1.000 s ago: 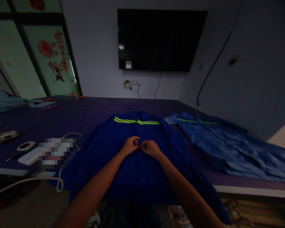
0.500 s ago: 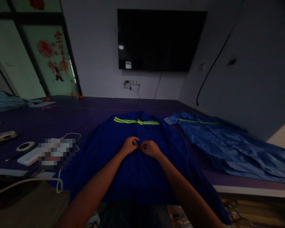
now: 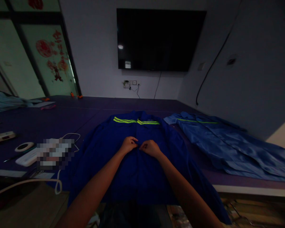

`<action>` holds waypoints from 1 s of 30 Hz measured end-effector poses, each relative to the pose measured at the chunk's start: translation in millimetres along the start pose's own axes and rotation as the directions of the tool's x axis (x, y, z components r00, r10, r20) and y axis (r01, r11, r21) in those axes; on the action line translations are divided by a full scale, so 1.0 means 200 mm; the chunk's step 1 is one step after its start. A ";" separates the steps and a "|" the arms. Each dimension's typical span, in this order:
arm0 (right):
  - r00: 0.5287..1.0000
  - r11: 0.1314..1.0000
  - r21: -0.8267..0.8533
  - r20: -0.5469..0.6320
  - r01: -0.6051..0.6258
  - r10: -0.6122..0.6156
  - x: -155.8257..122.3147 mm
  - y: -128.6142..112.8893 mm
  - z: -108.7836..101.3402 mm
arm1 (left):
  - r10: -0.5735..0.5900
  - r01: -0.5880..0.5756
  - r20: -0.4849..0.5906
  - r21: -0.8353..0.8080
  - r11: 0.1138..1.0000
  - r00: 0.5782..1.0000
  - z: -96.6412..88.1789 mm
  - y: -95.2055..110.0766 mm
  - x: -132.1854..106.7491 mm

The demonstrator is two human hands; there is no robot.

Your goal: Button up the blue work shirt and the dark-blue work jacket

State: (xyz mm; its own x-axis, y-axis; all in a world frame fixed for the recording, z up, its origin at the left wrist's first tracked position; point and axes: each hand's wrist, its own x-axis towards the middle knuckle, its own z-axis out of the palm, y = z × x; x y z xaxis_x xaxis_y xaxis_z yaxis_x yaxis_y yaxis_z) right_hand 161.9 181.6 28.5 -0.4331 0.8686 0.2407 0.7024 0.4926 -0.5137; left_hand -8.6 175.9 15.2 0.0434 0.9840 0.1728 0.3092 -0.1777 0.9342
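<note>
A dark blue work jacket (image 3: 133,171) with a yellow-green reflective stripe (image 3: 136,121) across the chest lies flat on the purple table (image 3: 68,117) in front of me. My left hand (image 3: 129,144) and my right hand (image 3: 150,148) meet at the middle of its front. Both hands have their fingers pinched on the jacket's front edges, almost touching each other. What sits between the fingertips is too small and dark to make out.
A second, lighter blue jacket (image 3: 228,142) lies spread to the right. On the left are a white power strip (image 3: 26,156) with its cable (image 3: 38,182), a tape roll (image 3: 23,146) and more cloth (image 3: 7,100). A black screen (image 3: 160,39) hangs on the far wall.
Both hands stay pinched at the jacket's front; they have only shifted slightly. The view has drifted a little.
</note>
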 end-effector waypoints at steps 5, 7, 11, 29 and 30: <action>1.000 1.000 0.000 0.001 0.018 -0.018 0.01 0.01 0.01 | -0.032 0.032 -0.006 0.008 0.999 0.999 0.01 -0.01 0.01; 0.999 0.999 0.003 0.012 0.035 -0.035 0.01 0.02 0.01 | -0.037 0.037 0.006 0.002 0.999 0.999 0.01 -0.01 0.01; 0.998 0.998 0.011 0.023 0.057 -0.057 0.01 0.02 0.01 | -0.040 0.041 0.029 -0.023 0.999 0.999 0.01 -0.01 0.01; 0.992 0.992 -0.009 0.005 0.124 -0.124 0.00 0.00 0.00 | -0.096 0.101 0.048 -0.112 0.989 0.994 0.01 0.03 -0.02; 0.992 0.992 -0.004 0.009 0.128 -0.128 0.00 0.01 0.00 | -0.100 0.104 0.045 -0.111 0.988 0.994 0.01 0.03 -0.02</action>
State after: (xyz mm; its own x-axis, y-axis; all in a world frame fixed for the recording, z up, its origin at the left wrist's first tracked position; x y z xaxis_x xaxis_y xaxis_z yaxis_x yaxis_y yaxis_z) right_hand 162.1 182.5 27.1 -0.5245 0.7981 0.2965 0.6439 0.5997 -0.4752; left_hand -5.6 170.7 20.0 0.0545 0.9964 0.0645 0.2046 -0.0744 0.9760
